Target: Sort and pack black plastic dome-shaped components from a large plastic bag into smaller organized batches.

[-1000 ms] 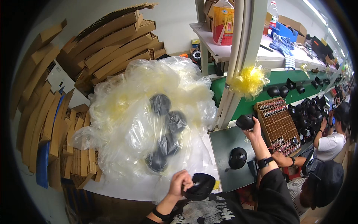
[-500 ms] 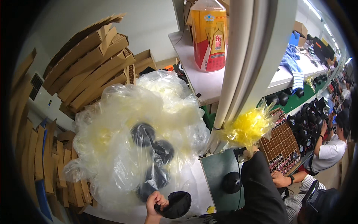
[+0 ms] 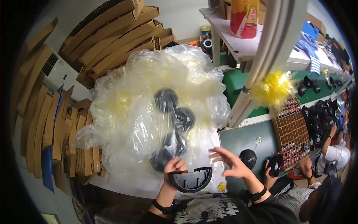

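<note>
Left hand (image 3: 174, 167) pinching black shell (image 3: 190, 180)

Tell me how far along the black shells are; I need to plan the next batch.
Looks done: one rounded black part sits on the green bench mat. In hand: the left hand holds a black half-round shell, open side up, while the right hand is spread open beside it, empty. Left: several black parts remain inside the big clear plastic bag.

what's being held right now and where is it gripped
The left hand holds a black half-round plastic shell by its upper left rim. The right hand is open, holding nothing.
</note>
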`<state>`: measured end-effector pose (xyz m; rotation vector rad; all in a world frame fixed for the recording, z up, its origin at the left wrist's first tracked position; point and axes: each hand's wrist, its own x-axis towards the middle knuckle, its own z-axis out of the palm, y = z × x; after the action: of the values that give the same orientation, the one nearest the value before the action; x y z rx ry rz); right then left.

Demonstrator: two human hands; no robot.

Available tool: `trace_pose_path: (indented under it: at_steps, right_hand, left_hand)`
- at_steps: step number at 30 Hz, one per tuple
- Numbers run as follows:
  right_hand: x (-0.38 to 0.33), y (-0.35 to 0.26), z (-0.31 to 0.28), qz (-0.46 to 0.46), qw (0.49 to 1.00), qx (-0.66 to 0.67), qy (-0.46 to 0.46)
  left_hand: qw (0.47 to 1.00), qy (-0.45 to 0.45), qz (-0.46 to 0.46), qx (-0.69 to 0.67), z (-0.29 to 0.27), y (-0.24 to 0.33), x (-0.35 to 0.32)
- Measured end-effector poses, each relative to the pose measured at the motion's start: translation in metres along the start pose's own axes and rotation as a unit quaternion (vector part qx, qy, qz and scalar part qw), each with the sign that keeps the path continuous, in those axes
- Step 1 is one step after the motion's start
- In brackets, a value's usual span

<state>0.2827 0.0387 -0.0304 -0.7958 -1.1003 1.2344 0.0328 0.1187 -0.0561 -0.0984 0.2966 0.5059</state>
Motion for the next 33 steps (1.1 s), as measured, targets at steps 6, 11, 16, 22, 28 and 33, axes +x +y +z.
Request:
trace_pose_path:
  at_steps: [6, 11, 16, 22, 28, 33]
  right_hand:
    - [-0.016, -0.055, -0.014, -0.112, 0.924, -0.283, 0.231]
    - [0.029, -0.154, -0.036, -0.335, 0.796, -0.359, 0.354]
    - [0.089, -0.161, -0.052, -0.322, 0.676, -0.521, 0.409]
    - [0.075, -0.162, -0.072, -0.291, 0.539, -0.644, 0.459]
    - [0.006, -0.116, 0.023, -0.400, 0.675, -0.593, 0.182]
    - [-0.059, -0.031, 0.117, -0.116, 0.796, -0.550, -0.222]
  left_hand:
    - [0.987, -0.017, 0.161, -0.015, -0.024, 0.020, -0.052]
    - [0.937, 0.145, 0.319, -0.017, -0.025, 0.029, -0.090]
    - [0.971, -0.070, 0.208, -0.093, -0.022, 0.000, -0.093]
    - [0.967, 0.007, 0.244, -0.070, -0.037, -0.007, -0.125]
    - [0.952, 0.140, 0.271, -0.030, -0.049, -0.024, -0.131]
    - [0.973, 0.201, 0.117, 0.011, -0.070, -0.070, -0.077]
